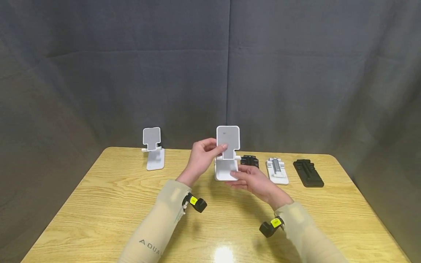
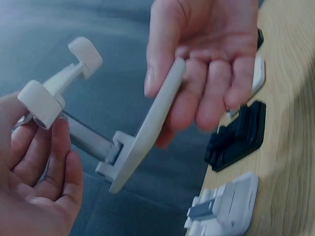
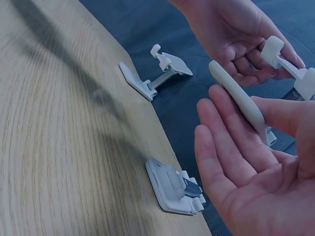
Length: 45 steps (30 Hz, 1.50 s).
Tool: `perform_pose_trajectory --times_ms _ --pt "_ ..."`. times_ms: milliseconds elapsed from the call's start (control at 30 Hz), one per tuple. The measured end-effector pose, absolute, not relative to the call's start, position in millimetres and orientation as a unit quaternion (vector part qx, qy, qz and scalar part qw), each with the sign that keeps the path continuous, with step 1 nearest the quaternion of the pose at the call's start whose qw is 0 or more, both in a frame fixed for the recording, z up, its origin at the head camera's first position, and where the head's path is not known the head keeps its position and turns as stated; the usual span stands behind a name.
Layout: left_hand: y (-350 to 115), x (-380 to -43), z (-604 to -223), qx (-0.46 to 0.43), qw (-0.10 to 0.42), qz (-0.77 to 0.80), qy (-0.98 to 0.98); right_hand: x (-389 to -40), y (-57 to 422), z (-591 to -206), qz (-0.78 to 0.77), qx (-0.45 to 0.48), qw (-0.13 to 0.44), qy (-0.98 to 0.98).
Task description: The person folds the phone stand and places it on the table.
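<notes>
An unfolded white phone stand [image 1: 228,134] with a grey pad is held up over the table by both hands. My left hand [image 1: 202,157] grips its upper plate, thumb lying on the front and fingers behind. My right hand [image 1: 254,181] holds the white base [image 2: 153,123] at its right side, thumb on top and fingers beneath. In the left wrist view a grey metal arm [image 2: 88,137] links the base to the upper part, which tilts away from it. The right wrist view shows the base edge-on between thumb and fingers.
Another unfolded white stand [image 1: 155,160] stands at the back left of the wooden table [image 1: 125,204]. Folded stands lie along the back right: a black one [image 1: 250,161], a white one [image 1: 279,177] and another black one [image 1: 308,173]. A folded white stand [image 3: 170,189] shows in the right wrist view. Dark curtain [image 1: 184,91] hangs behind.
</notes>
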<state>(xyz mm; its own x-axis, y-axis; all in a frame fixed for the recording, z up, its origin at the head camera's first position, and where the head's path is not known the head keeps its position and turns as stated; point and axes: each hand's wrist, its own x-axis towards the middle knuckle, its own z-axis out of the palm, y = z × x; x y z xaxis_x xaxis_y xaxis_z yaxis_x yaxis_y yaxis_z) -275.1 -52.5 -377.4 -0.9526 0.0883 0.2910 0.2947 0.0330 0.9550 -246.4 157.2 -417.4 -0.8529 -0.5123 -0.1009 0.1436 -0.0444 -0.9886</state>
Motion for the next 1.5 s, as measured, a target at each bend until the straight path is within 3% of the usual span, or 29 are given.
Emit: perform_pose_trajectory --times_ms 133,233,667,1000,1500 --pt "-55 -277 -379 -0.140 0.116 -0.658 -0.731 -246 158 -418 -0.709 -0.145 0.229 0.652" --pt "-57 -279 -379 -0.144 0.119 -0.646 -0.740 -245 158 -419 -0.707 -0.147 0.228 0.653" --pt "-60 -279 -379 -0.190 0.011 -0.637 -0.747 -240 155 -413 -0.698 -0.155 0.238 0.658" --pt "-62 -278 -375 -0.192 0.022 -0.627 -0.755 -239 154 -411 -0.696 -0.160 0.233 0.660" --pt "-67 -279 -377 -0.172 0.082 -0.629 -0.754 -232 150 -405 -0.687 -0.175 0.243 0.662"
